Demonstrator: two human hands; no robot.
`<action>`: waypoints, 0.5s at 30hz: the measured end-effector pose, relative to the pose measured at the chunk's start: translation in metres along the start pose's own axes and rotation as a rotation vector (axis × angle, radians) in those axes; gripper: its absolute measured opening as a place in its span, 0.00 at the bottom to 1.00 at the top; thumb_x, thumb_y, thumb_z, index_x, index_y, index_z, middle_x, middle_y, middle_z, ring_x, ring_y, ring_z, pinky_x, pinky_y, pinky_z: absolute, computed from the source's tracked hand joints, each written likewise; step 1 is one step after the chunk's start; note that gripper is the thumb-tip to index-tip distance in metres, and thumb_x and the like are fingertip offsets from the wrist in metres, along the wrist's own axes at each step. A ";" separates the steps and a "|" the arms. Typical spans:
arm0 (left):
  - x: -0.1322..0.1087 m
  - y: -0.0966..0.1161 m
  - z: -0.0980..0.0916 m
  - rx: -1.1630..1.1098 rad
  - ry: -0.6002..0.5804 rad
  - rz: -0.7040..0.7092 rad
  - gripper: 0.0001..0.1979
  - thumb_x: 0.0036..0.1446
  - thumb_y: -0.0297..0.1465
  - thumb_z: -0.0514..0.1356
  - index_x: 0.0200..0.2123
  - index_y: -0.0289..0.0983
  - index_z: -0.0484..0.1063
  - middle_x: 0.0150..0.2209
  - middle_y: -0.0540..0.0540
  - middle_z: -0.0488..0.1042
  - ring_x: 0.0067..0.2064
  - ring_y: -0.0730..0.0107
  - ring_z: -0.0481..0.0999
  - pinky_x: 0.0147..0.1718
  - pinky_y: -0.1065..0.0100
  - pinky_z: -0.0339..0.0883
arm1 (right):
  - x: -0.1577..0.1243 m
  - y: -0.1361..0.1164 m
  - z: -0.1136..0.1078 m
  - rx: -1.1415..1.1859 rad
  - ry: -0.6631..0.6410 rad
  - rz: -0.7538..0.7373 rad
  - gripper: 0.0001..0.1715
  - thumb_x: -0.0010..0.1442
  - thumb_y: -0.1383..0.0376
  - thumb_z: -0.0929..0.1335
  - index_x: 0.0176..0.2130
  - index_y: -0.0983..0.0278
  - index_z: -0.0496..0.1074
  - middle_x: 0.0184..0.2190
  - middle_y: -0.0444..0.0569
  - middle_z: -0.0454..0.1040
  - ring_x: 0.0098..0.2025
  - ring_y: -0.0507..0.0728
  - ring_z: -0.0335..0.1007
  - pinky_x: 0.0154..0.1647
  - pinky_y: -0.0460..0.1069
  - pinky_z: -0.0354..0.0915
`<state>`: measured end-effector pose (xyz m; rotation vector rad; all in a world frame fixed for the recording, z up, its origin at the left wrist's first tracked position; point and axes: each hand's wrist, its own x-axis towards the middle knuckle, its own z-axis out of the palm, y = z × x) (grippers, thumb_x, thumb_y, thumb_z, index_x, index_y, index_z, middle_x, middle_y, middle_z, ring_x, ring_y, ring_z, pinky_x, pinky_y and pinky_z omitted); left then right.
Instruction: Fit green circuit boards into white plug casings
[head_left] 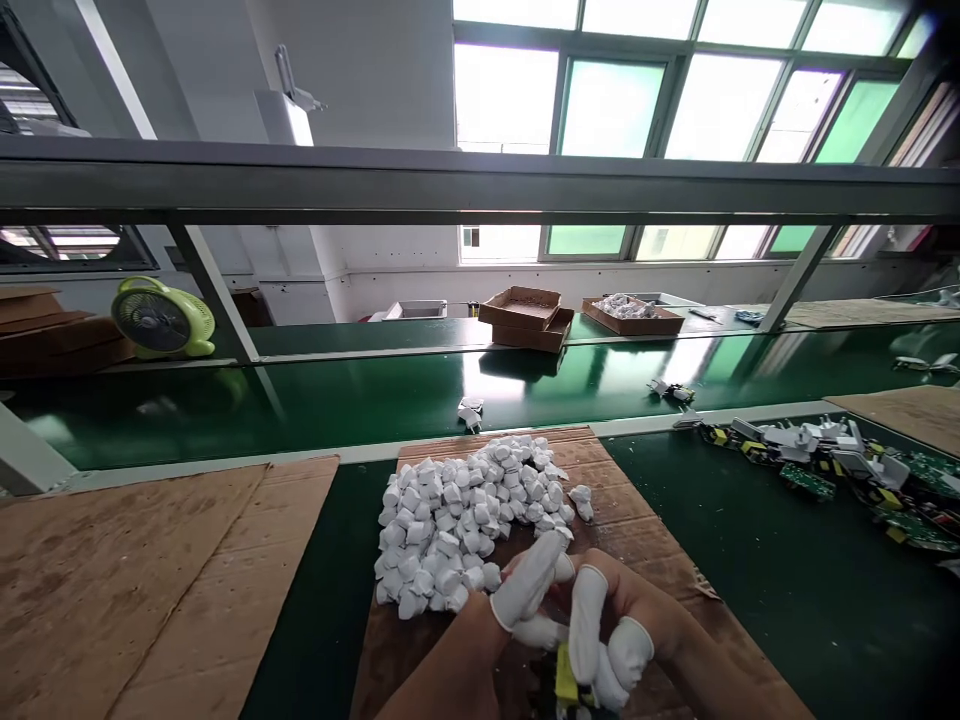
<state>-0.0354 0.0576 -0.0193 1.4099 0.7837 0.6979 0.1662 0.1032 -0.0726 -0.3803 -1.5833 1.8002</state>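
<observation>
My left hand (517, 605) and my right hand (615, 625) meet over the brown cardboard sheet (645, 560), both wearing white finger cots. The fingers of my right hand curl against a small circuit board with a yellow block-shaped component (565, 678), partly cut off by the bottom edge. My left fingers are closed close beside the right ones; what they pinch, if anything, is hidden. Just beyond my hands lies a heap of small white plastic pieces (457, 520), with a separate white piece (581, 502) to its right.
Circuit boards with white housings (840, 460) are piled on the right. A green conveyor belt (360, 400) crosses behind, carrying a white piece (470, 412) and a small board assembly (671, 391). Beyond are cardboard trays (529, 335), a green fan (161, 318) and a metal crossbar (390, 185).
</observation>
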 end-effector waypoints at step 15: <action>0.015 -0.020 -0.002 -0.293 -0.043 0.101 0.55 0.22 0.37 0.77 0.58 0.38 0.60 0.54 0.37 0.68 0.58 0.42 0.63 0.55 0.51 0.60 | -0.001 -0.004 0.025 -0.049 0.051 -0.135 0.13 0.59 0.52 0.66 0.37 0.55 0.76 0.44 0.51 0.72 0.50 0.61 0.64 0.47 0.56 0.63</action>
